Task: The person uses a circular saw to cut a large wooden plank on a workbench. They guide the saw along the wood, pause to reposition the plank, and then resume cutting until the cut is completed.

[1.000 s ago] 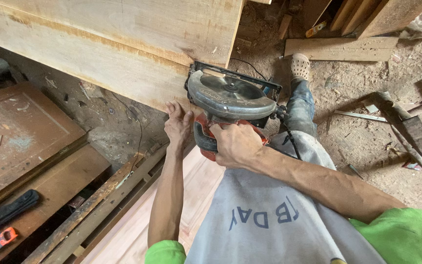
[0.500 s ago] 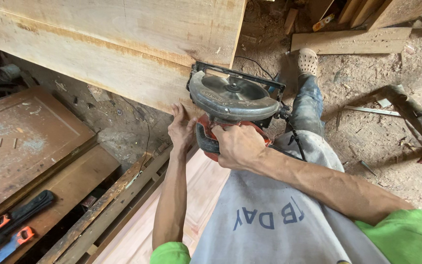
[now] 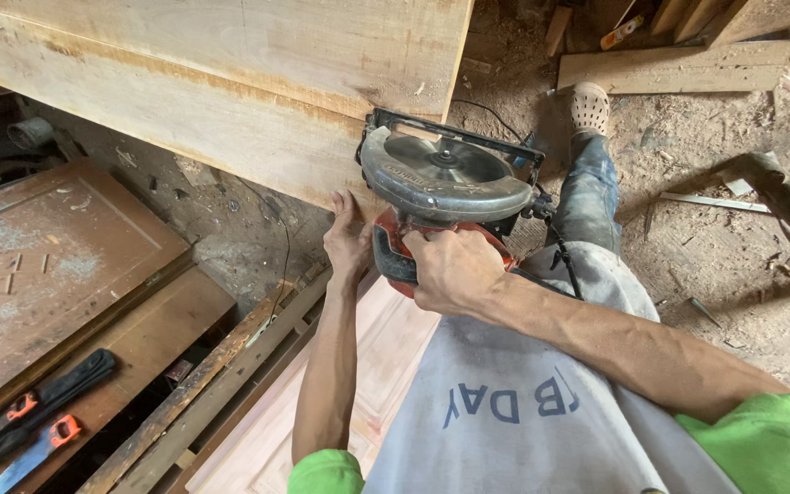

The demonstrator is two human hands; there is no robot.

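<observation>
A circular saw (image 3: 445, 178) with a grey blade guard and a red and black body sits against the end of a wide pale wooden plank (image 3: 230, 82). My right hand (image 3: 454, 270) is closed around the saw's handle. My left hand (image 3: 347, 240) lies flat with fingers spread against the plank's lower edge, just left of the saw. The saw's black cord (image 3: 560, 252) runs down past my right forearm. My leg in worn jeans (image 3: 592, 187) and a pale clog (image 3: 589, 108) stretch out beyond the saw.
A brown panelled door (image 3: 38, 265) lies at the left, with a handsaw with an orange and black handle (image 3: 43, 434) on a board below it. A pale panelled door (image 3: 386, 357) lies under my arms. Loose timber offcuts (image 3: 678, 69) and sawdust cover the dirt floor at right.
The view has drifted, and the saw and both hands sit slightly lower and more central. My grip on the saw and my left hand on the plank are unchanged.
</observation>
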